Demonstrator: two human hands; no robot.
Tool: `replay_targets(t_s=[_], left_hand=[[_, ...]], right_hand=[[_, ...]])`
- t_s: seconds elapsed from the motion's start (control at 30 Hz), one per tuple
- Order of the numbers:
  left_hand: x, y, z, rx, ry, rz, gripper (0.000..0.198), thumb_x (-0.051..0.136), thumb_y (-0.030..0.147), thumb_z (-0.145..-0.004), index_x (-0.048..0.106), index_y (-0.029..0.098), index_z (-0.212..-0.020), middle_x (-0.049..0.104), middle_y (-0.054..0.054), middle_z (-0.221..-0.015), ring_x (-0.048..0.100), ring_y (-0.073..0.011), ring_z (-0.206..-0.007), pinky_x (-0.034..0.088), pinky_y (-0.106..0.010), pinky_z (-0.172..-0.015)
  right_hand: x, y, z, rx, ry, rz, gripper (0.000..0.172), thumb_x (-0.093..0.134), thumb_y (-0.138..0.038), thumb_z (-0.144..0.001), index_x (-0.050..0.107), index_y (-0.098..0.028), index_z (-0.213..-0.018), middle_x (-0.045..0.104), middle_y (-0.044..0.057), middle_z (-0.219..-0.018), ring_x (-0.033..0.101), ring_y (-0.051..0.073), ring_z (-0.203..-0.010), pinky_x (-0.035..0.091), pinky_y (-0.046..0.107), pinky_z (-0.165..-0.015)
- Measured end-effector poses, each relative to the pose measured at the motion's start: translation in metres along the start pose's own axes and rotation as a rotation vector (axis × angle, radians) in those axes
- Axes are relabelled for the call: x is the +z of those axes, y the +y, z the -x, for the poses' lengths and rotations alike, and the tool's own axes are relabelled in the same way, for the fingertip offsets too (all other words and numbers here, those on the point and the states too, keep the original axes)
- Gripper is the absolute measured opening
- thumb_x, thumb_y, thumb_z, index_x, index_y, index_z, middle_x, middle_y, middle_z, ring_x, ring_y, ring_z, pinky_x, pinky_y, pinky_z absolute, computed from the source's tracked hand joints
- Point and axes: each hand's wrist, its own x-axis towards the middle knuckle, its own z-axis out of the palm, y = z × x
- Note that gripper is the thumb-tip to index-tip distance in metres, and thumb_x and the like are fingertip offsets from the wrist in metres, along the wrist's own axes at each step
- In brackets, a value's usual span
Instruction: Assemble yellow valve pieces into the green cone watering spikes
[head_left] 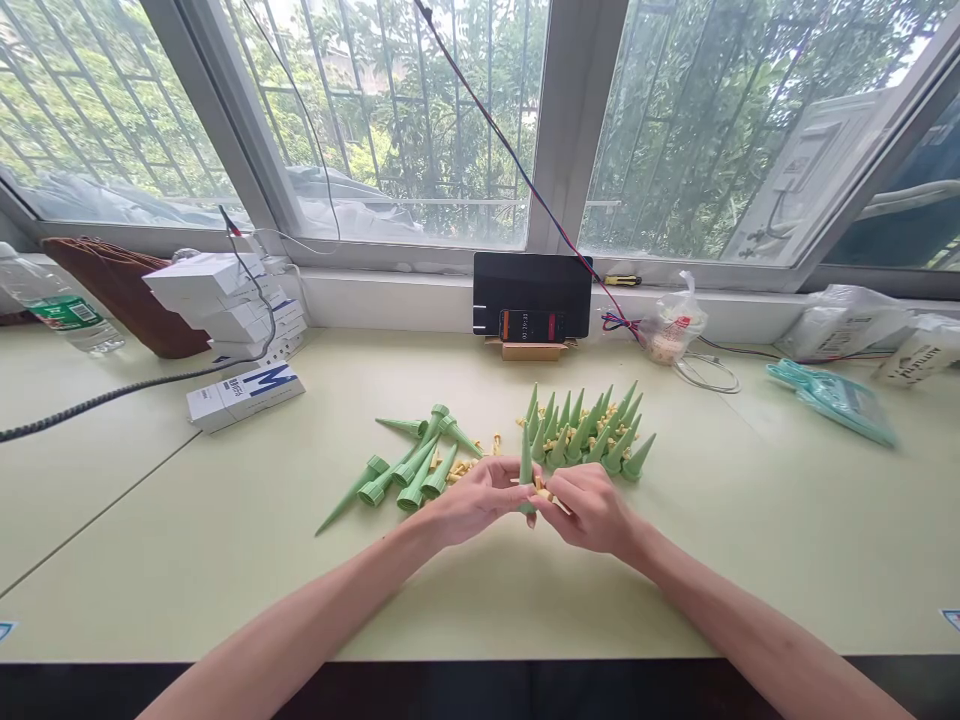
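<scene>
My left hand [487, 498] is closed around a green plastic watering spike [526, 458], held point up just above the table. My right hand [587, 505] pinches a small yellow valve [541, 489] against the side of that spike; the fingers partly hide where the two meet. To the left lies a loose pile of green spikes [411, 466], with several small yellow valves [459, 470] beside it. Behind my right hand, rows of spikes [581, 435] stand on their wide ends, points up, with yellow valves showing on their sides.
A phone [531, 326] leans on a black panel [495, 275] at the back. White boxes [244, 395], a brown bag [142, 300] and a water bottle [64, 310] stand at left. On the right are a plastic bag [675, 325] and a teal pouch [832, 405]. A dark cable [135, 398] crosses the left side.
</scene>
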Motion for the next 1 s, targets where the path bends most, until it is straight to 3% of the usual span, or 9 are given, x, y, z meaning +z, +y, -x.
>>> replay_targets(t_s=[0.8,1.0], left_hand=[[0.0035,0.0018,0.0005,0.023,0.014,-0.036,0.020,0.076,0.031,-0.080,0.070,0.014,-0.089,0.055,-0.004,-0.078,0.052,-0.0140,-0.073,0.047,-0.027,-0.068],[0.0030,0.0009,-0.0015,0.074,0.094,-0.083,0.020,0.074,0.032,-0.082,0.069,0.015,-0.093,0.060,-0.004,-0.084,0.056,-0.0144,-0.078,0.049,-0.028,-0.071]], right_hand=[[-0.0009,-0.0008,-0.0014,-0.007,-0.023,0.016,0.039,0.045,-0.024,-0.099,0.037,-0.021,-0.061,0.039,-0.005,-0.048,0.033,0.009,-0.041,0.021,0.024,-0.046],[0.0012,0.0047,0.0019,0.113,-0.059,-0.046,0.035,0.043,-0.025,-0.101,0.040,-0.021,-0.067,0.042,-0.005,-0.052,0.032,0.009,-0.043,0.022,0.024,-0.047]])
